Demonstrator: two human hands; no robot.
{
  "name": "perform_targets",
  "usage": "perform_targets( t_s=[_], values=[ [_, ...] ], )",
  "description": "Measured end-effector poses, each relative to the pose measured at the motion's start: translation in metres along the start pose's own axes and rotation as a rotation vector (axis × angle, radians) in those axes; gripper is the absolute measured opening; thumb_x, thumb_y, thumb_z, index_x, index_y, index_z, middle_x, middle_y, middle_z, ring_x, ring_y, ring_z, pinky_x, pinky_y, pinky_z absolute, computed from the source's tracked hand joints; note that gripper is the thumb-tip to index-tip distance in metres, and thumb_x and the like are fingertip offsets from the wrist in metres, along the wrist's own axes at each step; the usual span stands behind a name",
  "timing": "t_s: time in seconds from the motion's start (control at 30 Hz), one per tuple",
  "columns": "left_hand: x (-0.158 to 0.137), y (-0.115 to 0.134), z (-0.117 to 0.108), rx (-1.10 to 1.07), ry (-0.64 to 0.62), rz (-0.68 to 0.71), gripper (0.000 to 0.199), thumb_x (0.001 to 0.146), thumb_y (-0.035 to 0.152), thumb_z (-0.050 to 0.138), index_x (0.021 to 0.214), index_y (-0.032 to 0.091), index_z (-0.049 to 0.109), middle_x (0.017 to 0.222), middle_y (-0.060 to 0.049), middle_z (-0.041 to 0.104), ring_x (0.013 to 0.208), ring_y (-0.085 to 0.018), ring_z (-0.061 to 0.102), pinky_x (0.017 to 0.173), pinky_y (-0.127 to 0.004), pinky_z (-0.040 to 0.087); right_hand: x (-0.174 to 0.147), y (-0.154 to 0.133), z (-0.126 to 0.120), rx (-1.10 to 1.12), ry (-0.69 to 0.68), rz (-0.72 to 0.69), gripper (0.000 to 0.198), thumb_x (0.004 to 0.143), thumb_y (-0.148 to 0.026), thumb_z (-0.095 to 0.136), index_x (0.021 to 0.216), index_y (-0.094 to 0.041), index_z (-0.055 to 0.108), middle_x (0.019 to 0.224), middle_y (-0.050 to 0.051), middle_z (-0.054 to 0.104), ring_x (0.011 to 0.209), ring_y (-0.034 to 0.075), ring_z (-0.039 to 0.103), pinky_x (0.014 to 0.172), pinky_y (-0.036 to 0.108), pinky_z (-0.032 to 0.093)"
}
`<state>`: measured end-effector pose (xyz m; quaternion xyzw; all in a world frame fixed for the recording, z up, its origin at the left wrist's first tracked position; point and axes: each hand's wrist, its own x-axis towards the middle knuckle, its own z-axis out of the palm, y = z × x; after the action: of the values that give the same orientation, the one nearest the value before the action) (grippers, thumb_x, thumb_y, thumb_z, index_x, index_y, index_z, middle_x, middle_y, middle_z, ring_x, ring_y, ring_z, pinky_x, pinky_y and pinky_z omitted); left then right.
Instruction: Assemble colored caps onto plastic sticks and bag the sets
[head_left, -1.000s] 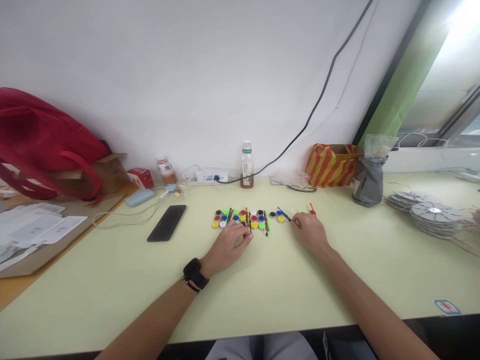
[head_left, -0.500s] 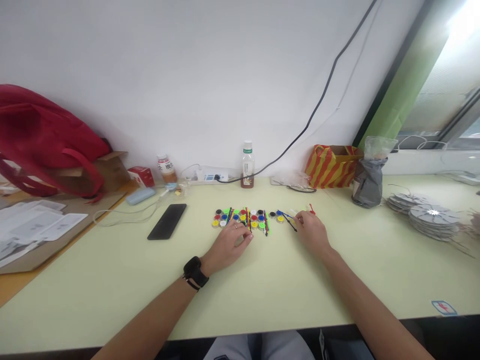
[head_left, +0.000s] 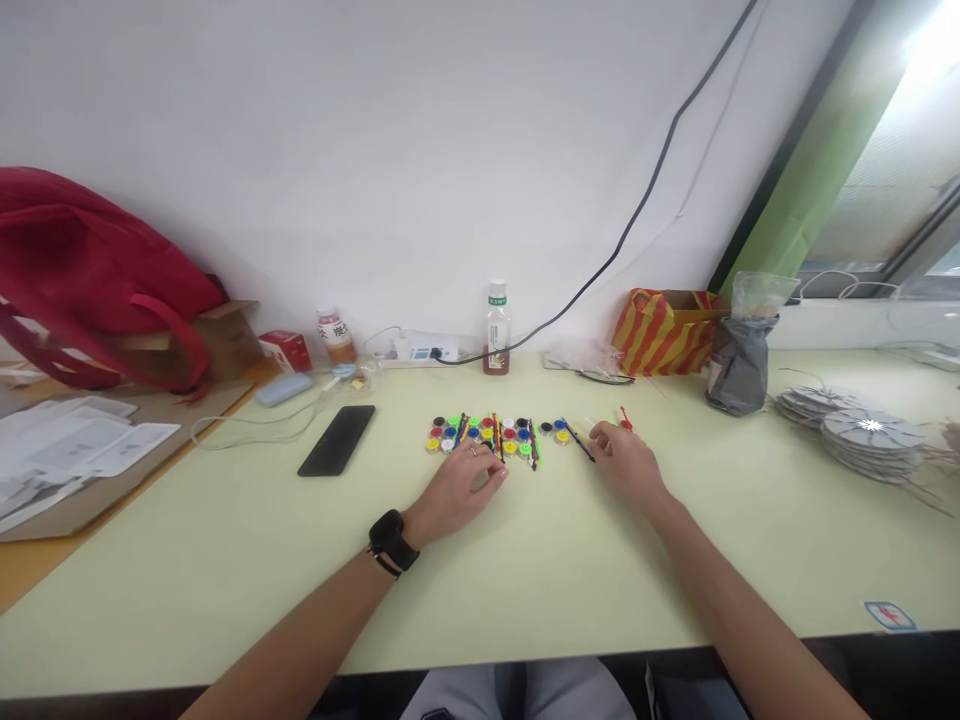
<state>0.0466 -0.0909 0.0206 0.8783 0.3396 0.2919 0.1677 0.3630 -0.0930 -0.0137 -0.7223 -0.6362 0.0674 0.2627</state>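
My left hand [head_left: 459,490], with a black watch on its wrist, rests on the table with loosely bent fingers and thumb apart. Its fingers reach over the near edge of several small coloured discs [head_left: 510,434] in clear round bases, partly covering them. Bundles of thin coloured plastic sticks [head_left: 534,445] lie between the groups of discs. Bent together, the fingers of my right hand [head_left: 624,458] are beside a blue stick and a black stick [head_left: 579,440], which lie close together; what is between the fingertips is hidden. A yellow disc [head_left: 562,437] sits left of these sticks. Beyond my right hand is a red stick [head_left: 624,415].
A black phone [head_left: 337,440] lies left of the discs. Along the wall stand a drink bottle [head_left: 496,330], a power strip [head_left: 442,350] and a striped bag [head_left: 666,335]. Stacked grey discs [head_left: 870,440] are at right, a red backpack [head_left: 97,270] at left.
The blue stick, which slanted away from the black one at my right fingers, now lies along it. My left hand has stayed in place.
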Motion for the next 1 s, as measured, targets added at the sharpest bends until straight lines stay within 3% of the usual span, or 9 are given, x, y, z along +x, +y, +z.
perform_targets(
  t_s=[0.2,0.5,0.7,0.87,1.0],
  values=[
    [0.0005,0.0011,0.0001,-0.007,-0.019,0.01,0.023,0.104,0.03,0.049,0.087,0.023,0.063,0.088,-0.003,0.066,0.095,-0.023,0.055,0.096,-0.043,0.044,0.0018,0.0008,-0.0022,-0.065,0.0,-0.056,0.015,0.092,-0.021,0.055,0.089,-0.023,0.07,0.091,0.005,0.071,0.092,0.022,0.063,0.069,0.029,0.038],
    [0.0002,-0.0012,0.0014,-0.023,-0.015,0.009,0.021,0.103,0.029,0.052,0.09,0.022,0.067,0.089,-0.003,0.066,0.096,-0.023,0.055,0.092,-0.041,0.045,0.0006,0.0,0.0002,-0.071,0.066,-0.078,0.013,0.09,-0.018,0.056,0.084,-0.021,0.067,0.089,0.005,0.07,0.091,0.022,0.063,0.071,0.03,0.04],
    [0.0006,-0.0009,0.0013,-0.033,-0.025,0.003,0.021,0.103,0.029,0.052,0.089,0.022,0.067,0.091,-0.003,0.067,0.098,-0.023,0.055,0.094,-0.04,0.044,0.0014,-0.0002,0.0018,-0.091,0.03,-0.11,0.015,0.089,-0.017,0.056,0.082,-0.022,0.068,0.087,0.007,0.07,0.093,0.024,0.062,0.07,0.031,0.039],
    [0.001,-0.0005,0.0005,-0.03,-0.018,-0.004,0.021,0.103,0.029,0.052,0.089,0.022,0.067,0.092,-0.003,0.067,0.098,-0.023,0.055,0.094,-0.04,0.044,-0.0002,-0.0019,0.0007,-0.062,0.12,-0.108,0.009,0.085,-0.018,0.055,0.078,-0.021,0.06,0.085,0.006,0.069,0.086,0.023,0.063,0.07,0.032,0.04],
    [0.0007,-0.0013,0.001,-0.021,-0.016,0.012,0.021,0.103,0.029,0.052,0.089,0.022,0.066,0.09,-0.003,0.067,0.096,-0.023,0.056,0.094,-0.04,0.044,-0.0008,-0.0061,-0.0006,0.158,0.11,-0.077,0.005,0.083,-0.023,0.057,0.079,-0.023,0.054,0.075,0.002,0.067,0.069,0.019,0.061,0.064,0.03,0.041]
  ],
)
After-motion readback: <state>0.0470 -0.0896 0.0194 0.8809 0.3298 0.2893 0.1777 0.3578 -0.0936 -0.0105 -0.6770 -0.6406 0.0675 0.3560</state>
